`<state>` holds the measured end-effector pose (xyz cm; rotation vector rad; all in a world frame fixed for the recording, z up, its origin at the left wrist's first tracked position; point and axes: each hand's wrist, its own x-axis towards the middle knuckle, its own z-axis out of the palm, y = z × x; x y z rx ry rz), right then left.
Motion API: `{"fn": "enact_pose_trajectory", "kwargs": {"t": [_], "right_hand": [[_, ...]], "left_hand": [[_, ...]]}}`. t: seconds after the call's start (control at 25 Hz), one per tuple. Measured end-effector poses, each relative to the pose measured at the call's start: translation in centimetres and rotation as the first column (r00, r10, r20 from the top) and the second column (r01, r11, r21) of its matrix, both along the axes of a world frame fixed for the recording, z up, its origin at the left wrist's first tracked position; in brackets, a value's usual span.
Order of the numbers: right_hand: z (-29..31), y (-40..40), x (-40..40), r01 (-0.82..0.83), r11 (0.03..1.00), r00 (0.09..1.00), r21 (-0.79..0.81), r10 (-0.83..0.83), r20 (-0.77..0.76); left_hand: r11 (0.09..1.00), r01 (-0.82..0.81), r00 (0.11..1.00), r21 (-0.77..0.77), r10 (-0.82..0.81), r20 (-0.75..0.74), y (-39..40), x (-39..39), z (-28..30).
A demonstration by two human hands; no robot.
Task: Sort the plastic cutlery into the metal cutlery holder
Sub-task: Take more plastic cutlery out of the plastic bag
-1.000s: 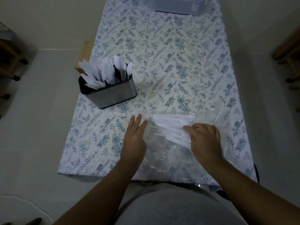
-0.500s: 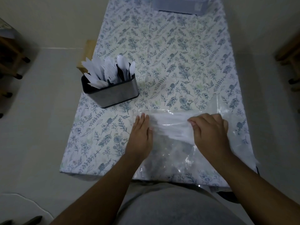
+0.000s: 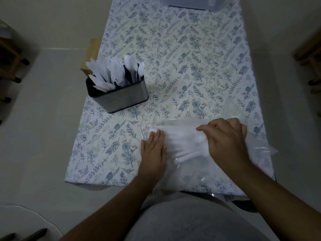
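Note:
A metal cutlery holder (image 3: 121, 98) stands on the left of the table, filled with white plastic knives, forks and spoons (image 3: 114, 72). Near the front edge lies a clear plastic bag (image 3: 187, 167) with a bundle of white plastic cutlery (image 3: 184, 138) inside it. The bag's far part is folded over the bundle. My left hand (image 3: 153, 150) lies flat on the bag's left end, fingers together. My right hand (image 3: 227, 141) curls over the bag's right part and grips the folded plastic. The loose end of the bag sticks up past my right hand.
The table wears a floral cloth (image 3: 173, 49). A clear plastic container (image 3: 189, 2) sits at the far end. A wooden block (image 3: 92, 49) shows past the table's left edge, behind the holder. Wooden furniture stands at the left (image 3: 10, 56) and right (image 3: 311, 54).
The bag's far edge has been folded over the cutlery bundle. My left hand has slid right onto the bag, and my right hand has shifted up and closed on the fold.

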<state>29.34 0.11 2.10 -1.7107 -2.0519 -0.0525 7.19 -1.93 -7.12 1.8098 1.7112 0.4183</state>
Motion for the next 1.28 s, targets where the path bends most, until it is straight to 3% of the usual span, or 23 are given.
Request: {"fn": "enact_pose_trajectory", "kwargs": {"t": [0.2,0.28,0.4,0.56,0.68,0.8,1.04,1.16,1.28], "right_hand": [[0.0,0.5,0.6,0.056,0.997,0.997,-0.043,-0.058,-0.042],[0.9,0.7,-0.1,0.005,0.999,0.997,-0.045,-0.008,-0.073],[-0.6,0.3,-1.8,-0.099,0.975,0.993,-0.198,0.11,0.044],[-5.6,-0.4,-1.3,0.017,0.945,0.984,-0.326,0.042,0.174],[-5.8,-0.2,-0.6,-0.01,0.958,0.997,-0.287,0.031,0.067],[-2.5,1.2,-1.0,-0.106,0.98,0.994,-0.171,0.1,-0.042],[0.4,1.5,-2.7,-0.258,0.964,0.966,-0.062,0.259,0.007],[-0.5,1.5,-2.1,-0.211,0.973,0.975,-0.095,0.217,0.054],[-0.7,1.2,-1.3,-0.128,0.982,0.991,-0.142,0.133,0.025]], "left_hand": [[1.0,0.007,0.998,-0.02,-0.006,0.067,0.0,-0.2,0.3],[1.0,0.007,0.998,0.003,-0.008,0.057,-0.1,-0.6,0.3],[0.999,-0.045,0.999,0.031,0.044,0.02,0.0,-0.9,0.1],[0.996,-0.087,0.993,-0.036,0.089,0.08,0.6,-0.9,0.4],[0.997,-0.073,0.992,-0.01,0.073,0.098,0.7,-1.0,0.7],[0.995,-0.088,0.985,-0.05,0.094,0.144,0.8,-1.1,0.8],[0.994,-0.095,0.965,-0.057,0.106,0.239,-0.6,0.1,1.1],[0.981,-0.181,0.951,-0.077,0.194,0.24,-0.7,0.3,1.4],[0.924,-0.367,0.895,-0.103,0.381,0.232,-0.4,0.1,2.6]]}}
